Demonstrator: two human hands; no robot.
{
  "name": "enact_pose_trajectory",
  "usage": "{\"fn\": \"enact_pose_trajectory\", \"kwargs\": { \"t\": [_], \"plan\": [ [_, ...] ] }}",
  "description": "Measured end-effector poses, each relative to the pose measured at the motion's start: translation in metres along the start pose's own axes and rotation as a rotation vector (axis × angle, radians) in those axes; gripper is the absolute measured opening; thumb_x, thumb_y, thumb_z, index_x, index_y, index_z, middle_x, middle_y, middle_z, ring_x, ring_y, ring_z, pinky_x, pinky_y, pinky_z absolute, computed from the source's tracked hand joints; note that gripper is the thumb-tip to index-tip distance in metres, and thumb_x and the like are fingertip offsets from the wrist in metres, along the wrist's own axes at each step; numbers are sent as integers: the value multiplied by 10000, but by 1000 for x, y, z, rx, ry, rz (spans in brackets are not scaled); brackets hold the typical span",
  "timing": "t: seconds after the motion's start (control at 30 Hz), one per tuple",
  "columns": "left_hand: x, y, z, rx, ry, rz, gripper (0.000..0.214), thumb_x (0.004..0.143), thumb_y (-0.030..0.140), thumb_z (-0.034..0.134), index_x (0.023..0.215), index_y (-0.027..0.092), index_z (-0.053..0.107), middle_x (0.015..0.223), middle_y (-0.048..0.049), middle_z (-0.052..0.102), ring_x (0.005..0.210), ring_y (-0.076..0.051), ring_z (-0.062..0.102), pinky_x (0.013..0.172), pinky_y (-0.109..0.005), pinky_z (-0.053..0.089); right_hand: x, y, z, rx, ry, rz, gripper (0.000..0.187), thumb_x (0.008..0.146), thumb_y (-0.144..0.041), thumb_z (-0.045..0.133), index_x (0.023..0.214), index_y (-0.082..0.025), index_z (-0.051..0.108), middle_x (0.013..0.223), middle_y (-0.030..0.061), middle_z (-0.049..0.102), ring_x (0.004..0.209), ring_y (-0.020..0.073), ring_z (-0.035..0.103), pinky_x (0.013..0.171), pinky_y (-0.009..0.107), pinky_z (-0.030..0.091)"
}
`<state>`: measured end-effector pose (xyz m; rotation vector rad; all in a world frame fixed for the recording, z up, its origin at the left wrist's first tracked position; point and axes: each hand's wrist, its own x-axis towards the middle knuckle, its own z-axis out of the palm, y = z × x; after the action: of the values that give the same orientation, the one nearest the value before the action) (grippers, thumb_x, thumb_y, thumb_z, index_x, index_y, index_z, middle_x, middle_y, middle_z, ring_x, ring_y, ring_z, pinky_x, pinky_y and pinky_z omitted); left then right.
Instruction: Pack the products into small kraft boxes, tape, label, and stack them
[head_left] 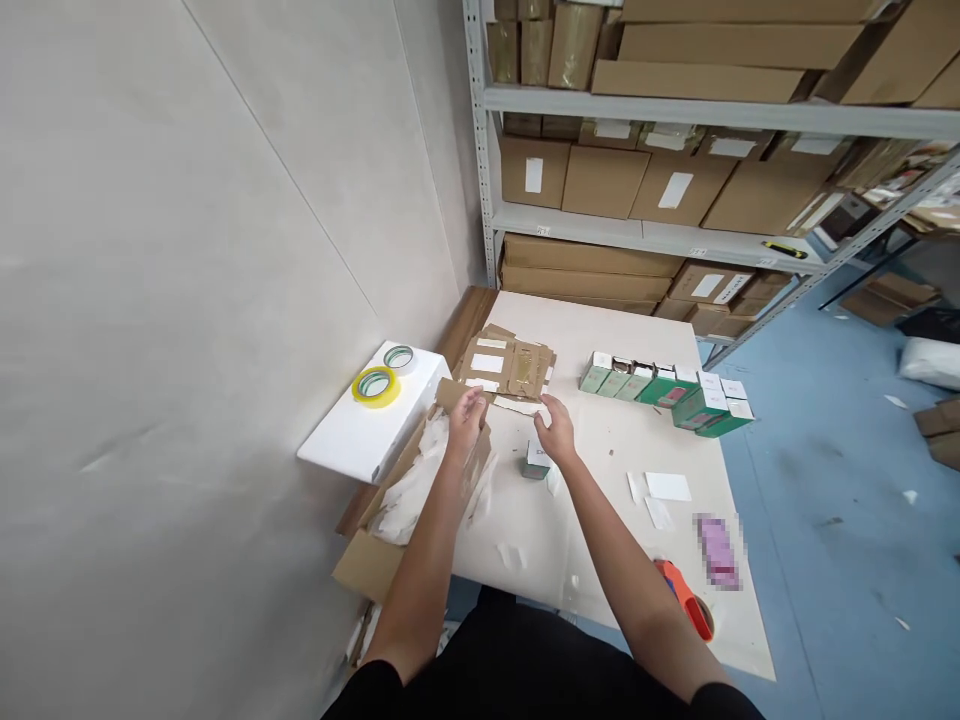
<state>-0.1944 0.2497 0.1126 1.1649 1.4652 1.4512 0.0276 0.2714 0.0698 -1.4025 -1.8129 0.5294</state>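
Observation:
A flattened cardboard piece (517,405) with a white strip along its edge spans the gap between my hands. My left hand (466,422) pinches its left end, and my right hand (556,432) has its fingers curled at the right end. Just beyond lies a stack of flattened cardboard (525,368) bearing white labels and tape. Below my right hand, close to the wrist, a small green and white box (535,460) stands on the table. Left of my left forearm, an open carton (375,562) holds crumpled white paper scraps (416,490).
Several green and white boxes (660,385) line the table's right side. White paper pieces (667,487), a blurred pink item (718,550) and an orange tape dispenser (684,598) lie nearer. Yellow tape (376,387) sits on a white ledge (352,430) at left. Carton-filled shelving (660,110) stands behind.

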Motion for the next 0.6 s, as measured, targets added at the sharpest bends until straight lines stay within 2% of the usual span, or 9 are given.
{"fn": "enact_pose_trajectory", "kwargs": {
  "t": [0.13,0.3,0.4,0.6],
  "plan": [
    [70,-37,-6,-58,-39,-97,404,919,441,622,1250,213,667,1341,-105,672,1236,-249,624,1052,-375,494,42,5,38,-18,-44,25,492,961,-284,496,1444,-220,567,1445,107,601,1382,257,498,1184,466,396],
    [143,-84,-6,-51,-125,-343,359,886,365,645,1216,227,681,1376,-115,644,1233,-251,622,969,-375,546,80,26,82,-80,-98,140,499,967,-288,478,1454,-205,552,1485,114,554,1395,259,478,1169,428,414],
    [179,-108,-2,8,-157,-437,347,887,352,647,1204,213,679,1376,-124,644,1219,-235,627,959,-367,547,99,43,107,-145,-167,239,514,968,-275,472,1471,-190,536,1500,121,532,1382,263,489,1157,408,425],
    [236,-154,3,286,-193,-485,344,860,292,645,1193,219,694,1308,-87,706,1241,-250,635,1033,-364,493,124,86,148,-263,-319,411,542,968,-279,494,1508,-226,508,1534,114,499,1308,298,541,1103,425,458]
  ]
}}
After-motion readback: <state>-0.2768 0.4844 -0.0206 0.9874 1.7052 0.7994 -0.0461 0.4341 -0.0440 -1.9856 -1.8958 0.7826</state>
